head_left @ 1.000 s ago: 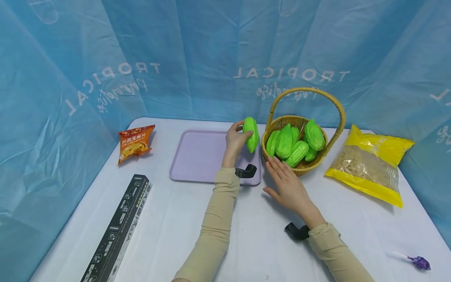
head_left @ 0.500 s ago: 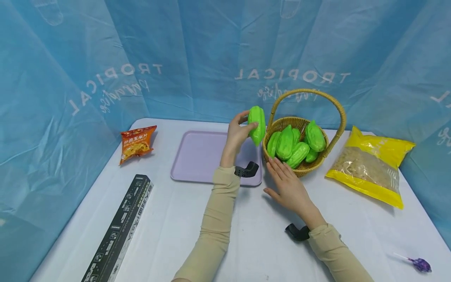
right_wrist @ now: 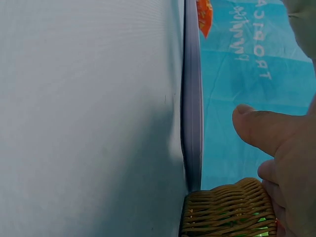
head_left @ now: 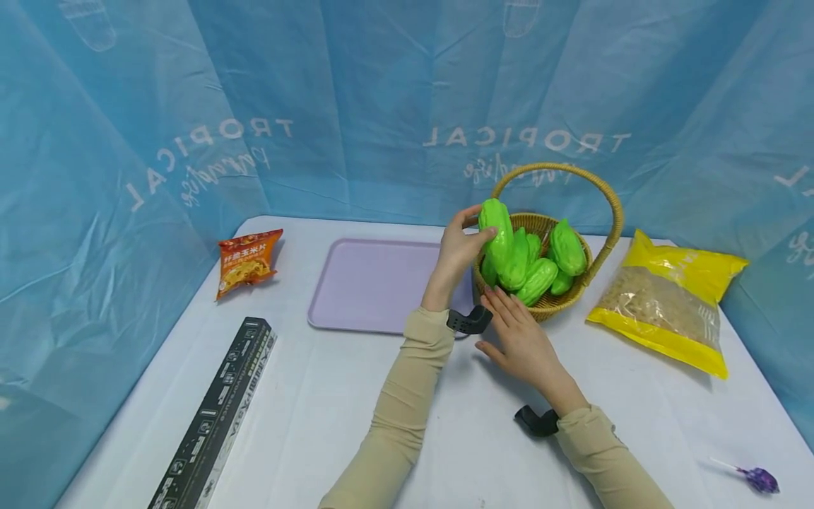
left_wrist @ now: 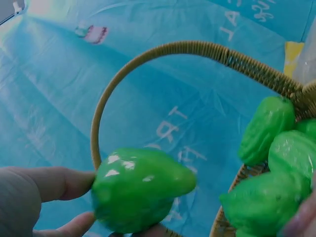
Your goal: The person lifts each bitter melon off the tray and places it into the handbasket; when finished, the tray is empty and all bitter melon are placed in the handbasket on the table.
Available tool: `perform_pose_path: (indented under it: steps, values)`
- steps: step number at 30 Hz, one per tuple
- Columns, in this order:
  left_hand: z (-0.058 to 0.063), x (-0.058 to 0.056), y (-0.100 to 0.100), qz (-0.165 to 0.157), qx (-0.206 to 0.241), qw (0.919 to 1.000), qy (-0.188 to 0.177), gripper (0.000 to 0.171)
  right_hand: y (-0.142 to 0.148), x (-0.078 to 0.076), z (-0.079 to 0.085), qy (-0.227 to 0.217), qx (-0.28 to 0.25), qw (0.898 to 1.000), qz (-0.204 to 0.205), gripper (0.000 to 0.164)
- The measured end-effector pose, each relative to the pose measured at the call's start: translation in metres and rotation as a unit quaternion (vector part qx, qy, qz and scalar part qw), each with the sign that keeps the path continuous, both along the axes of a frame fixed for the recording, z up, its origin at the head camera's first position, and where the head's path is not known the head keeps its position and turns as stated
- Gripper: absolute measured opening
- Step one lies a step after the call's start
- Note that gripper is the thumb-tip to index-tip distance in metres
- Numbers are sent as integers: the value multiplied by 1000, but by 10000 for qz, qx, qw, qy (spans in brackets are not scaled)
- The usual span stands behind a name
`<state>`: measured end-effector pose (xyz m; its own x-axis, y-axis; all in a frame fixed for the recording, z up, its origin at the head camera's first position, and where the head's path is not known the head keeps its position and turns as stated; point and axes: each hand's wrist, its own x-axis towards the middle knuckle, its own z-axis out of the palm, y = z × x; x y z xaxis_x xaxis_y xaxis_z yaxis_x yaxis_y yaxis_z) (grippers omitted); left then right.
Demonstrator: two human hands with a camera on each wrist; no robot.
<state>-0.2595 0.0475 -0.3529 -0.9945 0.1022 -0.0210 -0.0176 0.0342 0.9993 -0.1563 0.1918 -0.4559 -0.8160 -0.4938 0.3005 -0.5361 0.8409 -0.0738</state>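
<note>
A glossy green ridged fruit (head_left: 497,230) with a tapered tip is held by my left hand (head_left: 456,256), pinched between thumb and fingers. It is over the left side of a wicker basket (head_left: 552,312) with a tall arched handle. Several like green fruits (head_left: 568,249) lie inside the basket. In the left wrist view the held fruit (left_wrist: 140,190) shows in front of the handle, apart from the others. My right hand (head_left: 524,346) lies with straight fingers against the basket's near rim. The right wrist view shows its thumb (right_wrist: 266,129) spread away from the woven wall.
A lilac tray (head_left: 375,283) lies left of the basket. An orange snack bag (head_left: 246,263) and a long black box (head_left: 213,410) are farther left. A yellow-ended bag (head_left: 664,300) sits to the right, with a purple lollipop (head_left: 759,481) near the front right.
My left hand has lifted the green fruit from above the tray and carried it right, over the basket's left side. The right hand has stayed at the rim.
</note>
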Motion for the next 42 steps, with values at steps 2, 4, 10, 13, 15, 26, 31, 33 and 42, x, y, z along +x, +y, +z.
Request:
perform_pose_path:
  steps: [2,4,10,13,15,26,31,33,42]
  values:
    - [4,1,5,114,-136,9998,99,55,0,0,0,1,-44,10000,-7,80]
    - [7,4,9,197,-228,9993,219,55,1,0,1,9,-70,10000,-12,80]
    - [10,10,22,-125,-232,9993,262,53,1,-1,1,35,-121,9999,54,80]
    - [12,7,32,-236,-390,9987,231,53,2,-2,-1,192,-236,9994,151,82]
    - [14,4,39,-314,-563,9976,248,52,3,-3,-2,281,-361,9987,205,82]
    - [16,-22,69,-474,-1463,9878,231,49,2,-1,-5,643,-66,9978,153,63]
    - [9,-27,77,-307,-1711,9847,134,48,1,-1,-4,651,314,9974,64,61]
    - [7,-28,79,-254,-1807,9831,128,47,1,-1,-4,681,341,9971,61,61]
    - [1,-29,80,-326,-1825,9826,148,40,3,-1,-6,645,142,9978,114,65]
